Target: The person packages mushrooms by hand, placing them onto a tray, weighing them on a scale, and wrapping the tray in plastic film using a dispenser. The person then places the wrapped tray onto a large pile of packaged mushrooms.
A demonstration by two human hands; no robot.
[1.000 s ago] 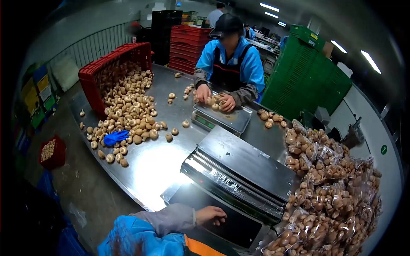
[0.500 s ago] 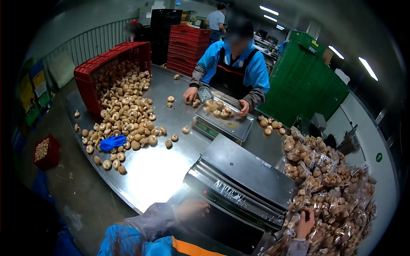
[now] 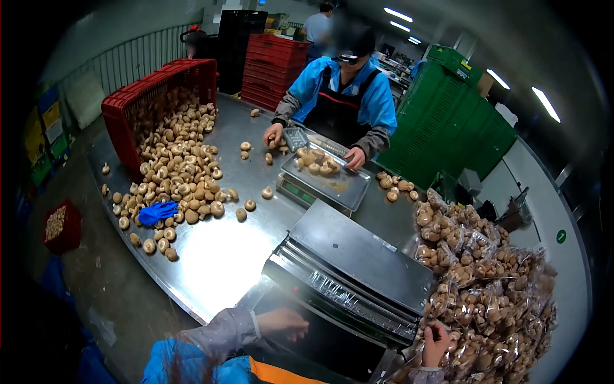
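My left hand [image 3: 283, 324] hovers over the dark front plate [image 3: 326, 349] of a wrapping machine, fingers loosely bent and nothing visible in them. Beside the machine's right end is my right hand [image 3: 435, 344], its fingers curled with a gap towards the thumb; I see nothing held. It is next to a large heap of film-wrapped mushroom packs [image 3: 486, 288]. The machine's grey lid [image 3: 361, 246] is down behind a slot with crumpled clear film [image 3: 336, 289].
Across the steel table [image 3: 249, 233], a co-worker [image 3: 345, 96] handles mushrooms at a scale [image 3: 342, 185]. Loose mushrooms [image 3: 185, 166] spill from a tipped red crate [image 3: 118, 131], with a blue glove [image 3: 157, 213] on them. Green crates [image 3: 441, 121] stand at the right.
My right hand has drawn left, away from the wrapped packs. My left hand has barely moved. The whole view has shifted slightly.
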